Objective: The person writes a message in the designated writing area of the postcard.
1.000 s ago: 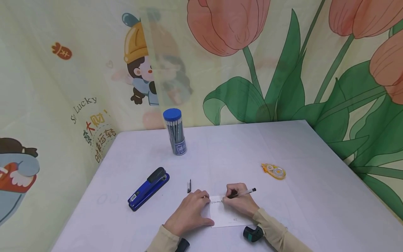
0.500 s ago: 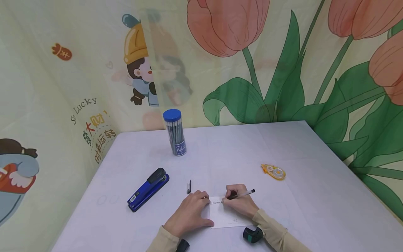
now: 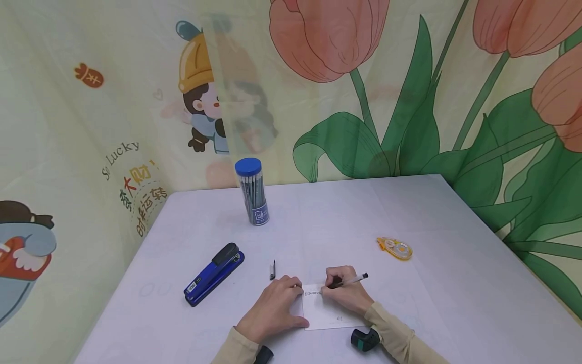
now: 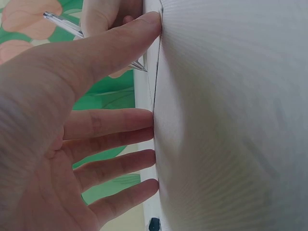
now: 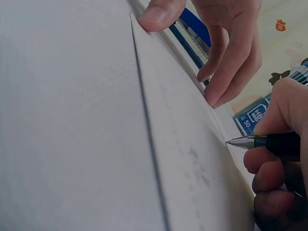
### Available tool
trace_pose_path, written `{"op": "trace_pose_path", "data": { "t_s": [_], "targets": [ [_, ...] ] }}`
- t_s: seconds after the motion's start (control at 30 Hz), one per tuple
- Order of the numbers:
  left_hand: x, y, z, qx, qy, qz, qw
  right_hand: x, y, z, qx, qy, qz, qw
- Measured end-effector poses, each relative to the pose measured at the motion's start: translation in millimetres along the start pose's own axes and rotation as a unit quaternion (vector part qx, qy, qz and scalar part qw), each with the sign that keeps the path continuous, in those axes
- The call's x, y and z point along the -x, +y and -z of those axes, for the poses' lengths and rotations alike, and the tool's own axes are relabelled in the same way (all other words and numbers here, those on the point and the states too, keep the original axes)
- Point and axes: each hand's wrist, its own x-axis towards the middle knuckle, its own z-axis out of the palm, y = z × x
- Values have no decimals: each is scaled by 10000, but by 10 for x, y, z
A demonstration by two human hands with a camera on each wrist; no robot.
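Note:
A sheet of white paper [image 3: 329,313] lies on the table, with a short line of writing near its top edge. My right hand [image 3: 347,290] grips a pen [image 3: 356,279] with a black grip section; in the right wrist view the metal tip of the pen [image 5: 243,141] meets the paper. At the sheet's left edge my left hand [image 3: 276,306] rests, fingertips and thumb down on the paper's margin. In the left wrist view the fingers [image 4: 115,163] of that hand are extended and spread. Just beyond it lies a pen cap [image 3: 273,270].
A blue stapler [image 3: 213,275] lies to the left. Behind it stands a clear tub of pencils [image 3: 252,194] with a blue lid. A yellow correction tape [image 3: 395,248] is on the right. Printed curtains [image 3: 345,101] hang at the back and left of the white-covered table [image 3: 327,222].
The right hand stays at the top line of the paper with small pen movements, and the writing there looks slightly longer. The left hand has not moved.

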Motion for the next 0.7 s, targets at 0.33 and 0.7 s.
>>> {"op": "trace_pose_path", "data": {
  "t_s": [0.33,0.7],
  "targets": [
    [-4,11,12,21,-99,75,9999,2,-14,3,-90,-57,-24,9999],
    [2,3,1,35,-71,75,9999,9,-14,1,-24,134,-34,9999]
  ]
}}
